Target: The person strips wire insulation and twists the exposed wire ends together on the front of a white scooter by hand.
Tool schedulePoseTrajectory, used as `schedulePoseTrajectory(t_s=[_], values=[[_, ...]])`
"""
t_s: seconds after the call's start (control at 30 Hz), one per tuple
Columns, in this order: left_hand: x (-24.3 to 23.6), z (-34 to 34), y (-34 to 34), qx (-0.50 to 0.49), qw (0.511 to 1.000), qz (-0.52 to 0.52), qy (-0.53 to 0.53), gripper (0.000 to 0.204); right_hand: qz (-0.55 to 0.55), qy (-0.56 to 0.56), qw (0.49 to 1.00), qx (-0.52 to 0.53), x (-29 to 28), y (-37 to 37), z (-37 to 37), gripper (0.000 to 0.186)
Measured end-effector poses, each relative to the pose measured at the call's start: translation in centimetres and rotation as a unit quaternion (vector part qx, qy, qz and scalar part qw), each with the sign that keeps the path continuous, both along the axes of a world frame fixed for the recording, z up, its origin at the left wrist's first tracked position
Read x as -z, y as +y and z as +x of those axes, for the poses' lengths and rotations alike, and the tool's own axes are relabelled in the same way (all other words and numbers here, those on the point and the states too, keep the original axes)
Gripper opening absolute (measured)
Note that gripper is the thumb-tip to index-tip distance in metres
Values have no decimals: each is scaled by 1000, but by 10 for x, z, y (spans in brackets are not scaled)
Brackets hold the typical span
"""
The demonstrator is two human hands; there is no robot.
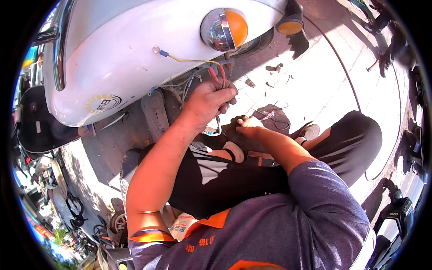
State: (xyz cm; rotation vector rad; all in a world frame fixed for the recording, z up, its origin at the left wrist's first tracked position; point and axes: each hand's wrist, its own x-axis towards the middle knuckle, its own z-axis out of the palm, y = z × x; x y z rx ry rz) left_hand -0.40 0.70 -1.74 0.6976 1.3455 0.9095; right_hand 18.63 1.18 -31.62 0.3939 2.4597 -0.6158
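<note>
My left hand [208,102] is closed in a pinch around thin wires just below the white body panel [135,58] of a scooter-like vehicle. Two red-sleeved wire ends [216,75] stick up from between its fingers. A yellow wire [191,60] runs from a blue-sleeved ring terminal [163,53] on the panel toward those red sleeves. Lower and to the right, my right hand [248,126] has its fingers curled together; whatever they hold is hidden. Scissors [270,114] with loop handles lie on a dark patch beside it.
A round orange-and-chrome lamp [225,29] juts from the panel. Grey wires [186,85] hang beneath it. Small dark parts [275,68] lie on the sunlit ground. A long cable [337,58] curves along the right. My bent knee [360,135] is at right.
</note>
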Motion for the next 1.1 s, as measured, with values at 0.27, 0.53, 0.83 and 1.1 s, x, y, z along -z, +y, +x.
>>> schedulePoseTrajectory(t_s=[0.27, 0.53, 0.83, 1.1], values=[[23, -2, 11, -34, 999, 9, 3, 15, -24, -80, 995, 46, -116, 66, -7, 42], [4, 24, 12, 3, 999, 44, -32, 13, -264, 419, 840, 222, -300, 67, 96, 28], [-9, 38, 2, 23, 994, 103, -26, 20, -42, 517, 834, 186, -294, 69, 81, 25], [-12, 38, 1, 20, 987, 156, 39, 25, -101, 475, 844, 228, -292, 68, 77, 23]])
